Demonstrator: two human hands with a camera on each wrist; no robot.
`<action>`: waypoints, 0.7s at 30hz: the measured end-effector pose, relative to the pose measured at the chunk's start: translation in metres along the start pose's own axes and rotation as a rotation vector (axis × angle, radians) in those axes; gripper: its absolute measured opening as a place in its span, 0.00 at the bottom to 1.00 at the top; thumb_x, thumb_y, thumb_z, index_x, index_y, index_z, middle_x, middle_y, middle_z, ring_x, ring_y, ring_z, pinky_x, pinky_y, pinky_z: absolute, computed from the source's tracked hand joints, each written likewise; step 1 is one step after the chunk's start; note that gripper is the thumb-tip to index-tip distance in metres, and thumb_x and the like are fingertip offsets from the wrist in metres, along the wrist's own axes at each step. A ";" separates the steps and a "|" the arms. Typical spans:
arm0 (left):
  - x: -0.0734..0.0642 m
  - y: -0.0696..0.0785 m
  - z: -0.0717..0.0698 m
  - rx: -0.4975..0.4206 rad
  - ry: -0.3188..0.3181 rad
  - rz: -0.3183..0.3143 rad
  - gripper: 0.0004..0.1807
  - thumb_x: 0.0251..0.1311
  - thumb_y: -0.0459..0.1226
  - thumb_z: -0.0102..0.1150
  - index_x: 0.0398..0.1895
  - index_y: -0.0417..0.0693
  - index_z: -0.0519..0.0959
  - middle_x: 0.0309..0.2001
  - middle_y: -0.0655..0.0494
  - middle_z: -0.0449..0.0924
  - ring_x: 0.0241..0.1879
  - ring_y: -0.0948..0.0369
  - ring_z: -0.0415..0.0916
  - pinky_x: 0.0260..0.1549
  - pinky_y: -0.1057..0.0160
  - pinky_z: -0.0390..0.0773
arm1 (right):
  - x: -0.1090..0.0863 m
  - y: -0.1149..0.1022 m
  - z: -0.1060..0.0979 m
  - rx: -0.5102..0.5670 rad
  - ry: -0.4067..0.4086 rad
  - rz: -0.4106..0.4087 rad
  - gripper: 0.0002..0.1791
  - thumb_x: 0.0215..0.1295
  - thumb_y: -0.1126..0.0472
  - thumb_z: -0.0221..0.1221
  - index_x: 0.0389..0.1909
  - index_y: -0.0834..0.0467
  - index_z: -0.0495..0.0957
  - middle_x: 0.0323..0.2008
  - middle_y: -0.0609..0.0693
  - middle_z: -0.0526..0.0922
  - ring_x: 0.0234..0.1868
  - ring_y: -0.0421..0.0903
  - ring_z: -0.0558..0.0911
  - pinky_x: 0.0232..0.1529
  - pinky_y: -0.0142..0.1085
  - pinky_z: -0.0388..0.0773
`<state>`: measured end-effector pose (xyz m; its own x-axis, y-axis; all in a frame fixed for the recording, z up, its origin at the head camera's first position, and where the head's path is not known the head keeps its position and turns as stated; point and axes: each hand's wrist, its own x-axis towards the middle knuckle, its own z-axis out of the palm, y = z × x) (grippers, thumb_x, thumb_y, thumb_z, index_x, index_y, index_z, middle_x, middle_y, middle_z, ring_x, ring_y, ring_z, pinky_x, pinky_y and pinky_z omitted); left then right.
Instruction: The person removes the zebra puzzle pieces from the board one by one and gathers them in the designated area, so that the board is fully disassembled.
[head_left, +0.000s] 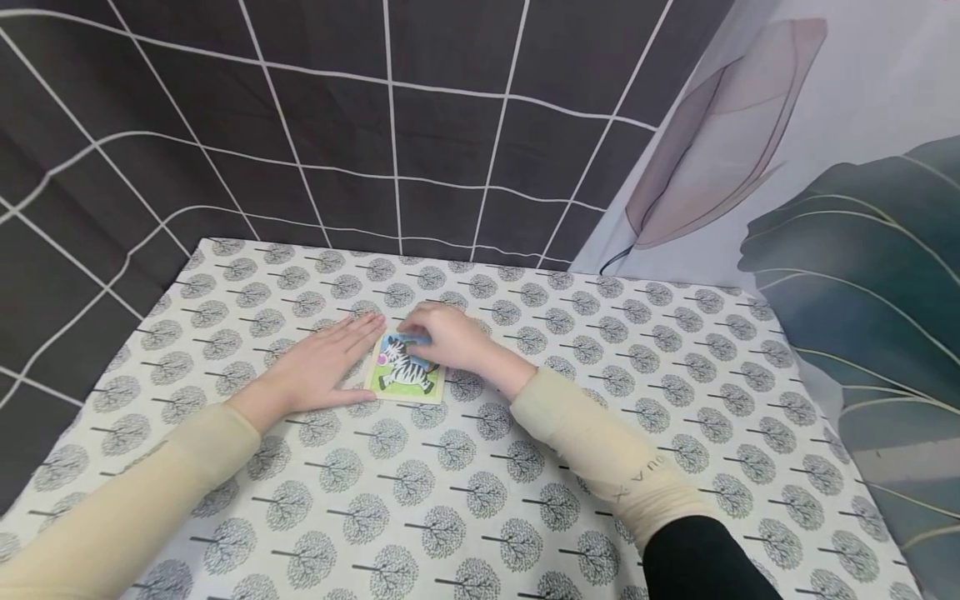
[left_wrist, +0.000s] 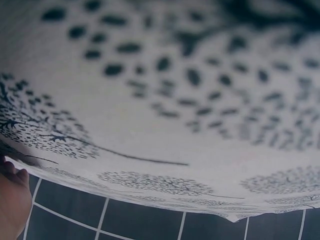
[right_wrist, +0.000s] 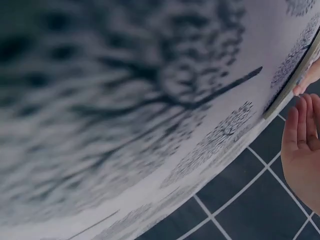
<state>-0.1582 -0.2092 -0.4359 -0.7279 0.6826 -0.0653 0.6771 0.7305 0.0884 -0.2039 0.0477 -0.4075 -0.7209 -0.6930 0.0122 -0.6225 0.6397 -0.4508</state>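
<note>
A small, thick-edged zebra picture board [head_left: 405,382] lies on the tree-patterned cloth, with a blue top and a green bottom. My left hand [head_left: 318,367] rests flat at its left side, fingers straight, thumb by the lower left corner. Over the upper right part of the picture is my right hand [head_left: 447,337], its fingers bent and their tips at the surface, a gap showing between thumb and forefinger. The right wrist view has the right hand [right_wrist: 302,150] beside the board's edge [right_wrist: 292,87], fingers slightly bent. Part of a hand [left_wrist: 12,202] shows in the left wrist view.
The patterned tablecloth [head_left: 450,500] covers the whole table. A dark curtain with a white grid [head_left: 337,125] hangs along the back and left. At right hangs a light cloth with large printed leaves [head_left: 862,242].
</note>
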 end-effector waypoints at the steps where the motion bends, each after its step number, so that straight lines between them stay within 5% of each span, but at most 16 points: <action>1: 0.000 0.000 0.000 -0.001 0.000 0.000 0.58 0.69 0.69 0.53 0.86 0.37 0.50 0.87 0.42 0.46 0.86 0.43 0.47 0.85 0.44 0.53 | 0.003 0.000 0.001 0.003 -0.005 0.001 0.20 0.70 0.57 0.69 0.59 0.59 0.85 0.53 0.52 0.89 0.56 0.47 0.87 0.66 0.41 0.83; 12: 0.000 -0.001 0.000 0.001 0.010 0.005 0.58 0.69 0.69 0.53 0.85 0.37 0.50 0.86 0.42 0.47 0.86 0.44 0.47 0.86 0.45 0.52 | 0.023 -0.006 0.008 -0.035 -0.071 0.034 0.20 0.69 0.57 0.71 0.60 0.59 0.85 0.51 0.51 0.88 0.51 0.45 0.85 0.61 0.37 0.83; 21: 0.000 -0.001 0.001 0.013 0.006 0.003 0.58 0.69 0.69 0.52 0.85 0.37 0.50 0.86 0.42 0.46 0.86 0.44 0.48 0.86 0.46 0.53 | 0.026 -0.008 0.008 0.022 -0.044 0.073 0.18 0.65 0.60 0.73 0.55 0.58 0.86 0.49 0.51 0.87 0.51 0.45 0.84 0.60 0.35 0.84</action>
<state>-0.1592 -0.2098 -0.4365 -0.7262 0.6850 -0.0589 0.6810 0.7284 0.0755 -0.2147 0.0219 -0.4110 -0.7496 -0.6592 -0.0599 -0.5621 0.6818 -0.4683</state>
